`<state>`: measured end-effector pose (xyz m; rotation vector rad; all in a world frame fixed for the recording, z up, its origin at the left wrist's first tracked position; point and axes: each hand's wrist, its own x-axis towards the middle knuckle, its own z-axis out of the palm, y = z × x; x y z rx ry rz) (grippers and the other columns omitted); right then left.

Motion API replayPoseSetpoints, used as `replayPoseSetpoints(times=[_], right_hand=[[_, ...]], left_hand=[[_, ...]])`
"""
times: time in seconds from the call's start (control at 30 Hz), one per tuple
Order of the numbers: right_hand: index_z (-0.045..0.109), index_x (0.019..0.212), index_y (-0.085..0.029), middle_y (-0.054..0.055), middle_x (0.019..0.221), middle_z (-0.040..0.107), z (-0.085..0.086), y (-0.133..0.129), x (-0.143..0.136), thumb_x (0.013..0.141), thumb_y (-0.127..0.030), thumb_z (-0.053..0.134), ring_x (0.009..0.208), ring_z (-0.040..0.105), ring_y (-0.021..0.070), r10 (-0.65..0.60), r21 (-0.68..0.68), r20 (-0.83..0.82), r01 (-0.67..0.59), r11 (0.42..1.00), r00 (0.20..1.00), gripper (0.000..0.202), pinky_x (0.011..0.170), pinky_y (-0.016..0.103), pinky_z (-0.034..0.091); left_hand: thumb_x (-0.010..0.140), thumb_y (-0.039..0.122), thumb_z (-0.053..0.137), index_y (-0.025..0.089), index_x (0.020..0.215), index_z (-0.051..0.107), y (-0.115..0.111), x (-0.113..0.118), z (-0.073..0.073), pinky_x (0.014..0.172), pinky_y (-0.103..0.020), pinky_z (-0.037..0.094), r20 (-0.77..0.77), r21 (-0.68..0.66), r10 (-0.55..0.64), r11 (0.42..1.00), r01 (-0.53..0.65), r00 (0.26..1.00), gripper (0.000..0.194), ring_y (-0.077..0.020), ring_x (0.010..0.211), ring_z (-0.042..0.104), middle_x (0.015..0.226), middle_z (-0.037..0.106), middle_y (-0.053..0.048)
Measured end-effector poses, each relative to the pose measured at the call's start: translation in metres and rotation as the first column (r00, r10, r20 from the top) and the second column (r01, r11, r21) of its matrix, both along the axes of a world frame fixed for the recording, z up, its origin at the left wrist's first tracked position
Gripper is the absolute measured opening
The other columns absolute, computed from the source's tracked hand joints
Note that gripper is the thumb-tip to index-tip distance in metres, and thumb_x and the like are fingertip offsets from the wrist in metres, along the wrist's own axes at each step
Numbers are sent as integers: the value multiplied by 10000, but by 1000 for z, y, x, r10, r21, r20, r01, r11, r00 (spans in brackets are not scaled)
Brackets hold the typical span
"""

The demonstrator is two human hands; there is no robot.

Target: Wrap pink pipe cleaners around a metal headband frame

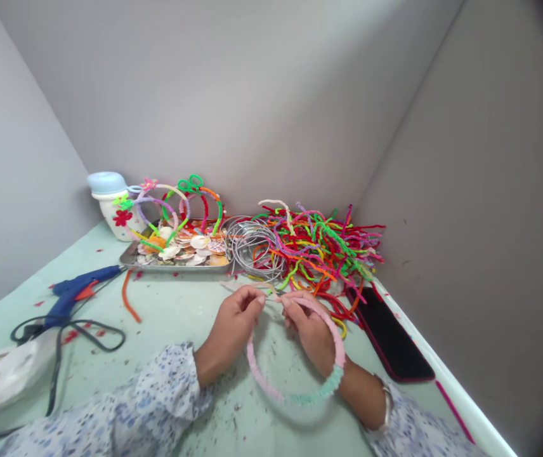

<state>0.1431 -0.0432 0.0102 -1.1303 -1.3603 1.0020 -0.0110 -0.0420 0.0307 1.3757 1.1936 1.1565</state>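
Observation:
Both of my hands hold a hoop [295, 398] wrapped in fuzzy pink and mint-green pipe cleaner, hanging toward me above the table. My left hand [226, 327] is closed, thumb and forefinger pinched at the hoop's upper left. My right hand [310, 330] pinches its upper right part, with the pink band passing over the back of the hand. Between the fingertips the hoop looks thin and bare. A pale pipe cleaner [268, 287] runs just behind the fingertips; whether a hand grips it I cannot tell.
Behind my hands lie coiled silver wire [257, 251] and a heap of coloured pipe cleaners [328, 247]. A metal tray [176, 268] holds discs and finished hoops [160, 190], beside a white cup [114, 212]. A blue glue gun [69, 295] with its cord lies left, a phone [392, 336] right.

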Motion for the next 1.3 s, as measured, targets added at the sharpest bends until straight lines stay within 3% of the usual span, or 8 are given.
replayPoseSetpoints(times=[0.1, 0.2, 0.4, 0.57, 1.3], right_hand=[[607, 804, -197, -22, 583, 532, -2, 2, 1, 830, -375, 544, 537, 498, 136, 0, -26, -17, -1, 1000, 1000, 190, 491, 241, 386], [604, 815, -197, -26, 580, 531, -3, 2, 0, 831, -378, 547, 537, 503, 136, 18, -26, -21, -18, 999, 1000, 191, 497, 243, 395], [597, 805, -206, -30, 589, 526, -5, 1, -1, 838, -366, 547, 518, 494, 127, 47, -6, -51, -48, 999, 998, 171, 494, 246, 401], [597, 804, -210, -29, 587, 522, -4, -1, 0, 845, -362, 544, 520, 489, 127, 75, 0, -43, -75, 997, 996, 166, 490, 245, 402], [605, 801, -199, -32, 601, 514, 6, -3, 2, 865, -355, 523, 564, 496, 131, 71, 34, 84, -75, 997, 994, 188, 550, 251, 401]], left_hand=[[822, 213, 537, 182, 872, 588, -4, -1, 2, 689, -240, 408, -132, 231, 83, 972, -50, 988, 78, -135, 753, 534, 815, 588, -7], [812, 176, 561, 197, 888, 628, -8, -1, 4, 810, -281, 409, -270, 420, 115, 908, 9, 956, 104, -164, 892, 545, 898, 602, -31], [792, 198, 621, 240, 902, 668, -7, -1, 2, 874, -339, 394, -388, 527, 209, 849, 30, 898, 127, -190, 944, 562, 936, 649, -28], [797, 218, 627, 235, 884, 678, -4, -1, -2, 848, -336, 400, -416, 542, 227, 839, 40, 881, 102, -183, 905, 577, 903, 669, -23], [869, 231, 506, 201, 807, 624, -7, 2, 8, 791, -325, 368, -525, 397, 126, 911, 112, 842, 137, -181, 831, 538, 816, 615, -16]])
